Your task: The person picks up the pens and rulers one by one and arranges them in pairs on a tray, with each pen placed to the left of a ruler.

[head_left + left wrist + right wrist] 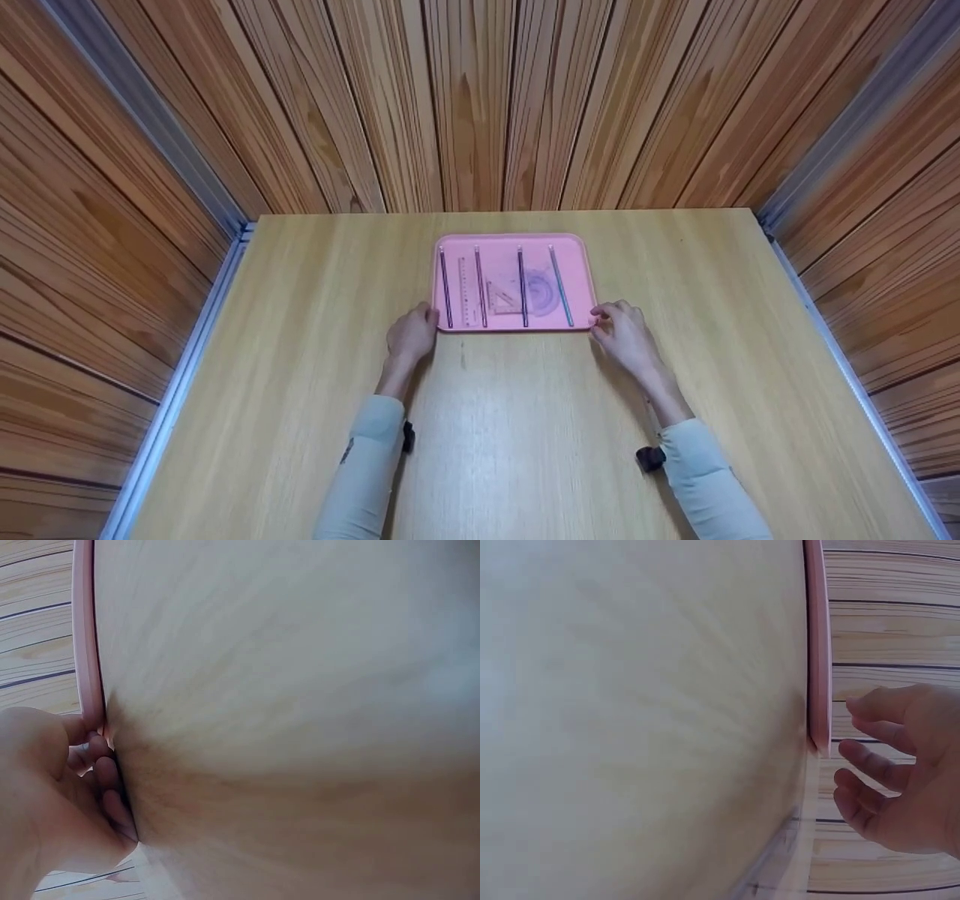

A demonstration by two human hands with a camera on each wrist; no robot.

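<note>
A pink tray [510,237] lies toward the back of the table. Several pencils lie lengthwise across it, among them a dark one [445,286] at the left and a blue-green one [561,286] at the right. Between them are a clear ruler [463,292], a small set square [502,301] and a round, bluish clear protractor [541,292]. My left hand [412,334] pinches the tray's near left corner, its fingers curled at the rim in the left wrist view. By the near right corner is my right hand [915,772], its loosely bent fingers a little apart from the rim.
The light wooden table [517,435] stretches in front of the tray and to both sides. Wood-plank walls [472,105] stand behind it and at left and right, with grey metal rails [202,322] along the side edges.
</note>
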